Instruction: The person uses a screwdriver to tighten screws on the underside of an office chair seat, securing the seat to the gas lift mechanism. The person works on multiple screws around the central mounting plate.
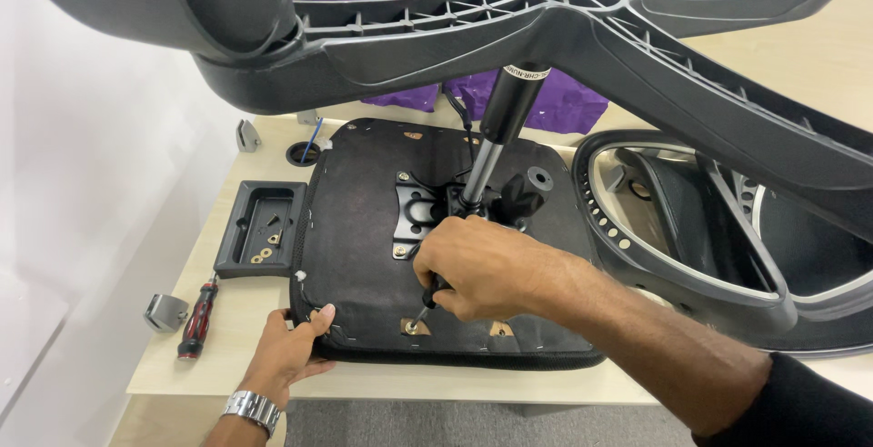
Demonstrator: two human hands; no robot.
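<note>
An upside-down office chair seat (364, 229), black underneath, lies on a light wooden table (227, 356). Its gas cylinder (498, 129) rises from the metal mounting plate (414, 210) to the black five-arm wheel base (564, 20) overhead. My right hand (486, 270) is shut on a screwdriver (426, 306) whose tip sits in a screw hole near the seat's front edge. My left hand (293, 347) grips that front edge, thumb on top, a metal watch on its wrist.
A black armrest pad (262, 227) holding several small screws and washers lies left of the seat. A red-and-black screwdriver (197, 318) rests near the table's left edge beside a metal bracket (165, 311). The chair backrest frame (718, 238) lies at right; purple cloth (564, 106) behind.
</note>
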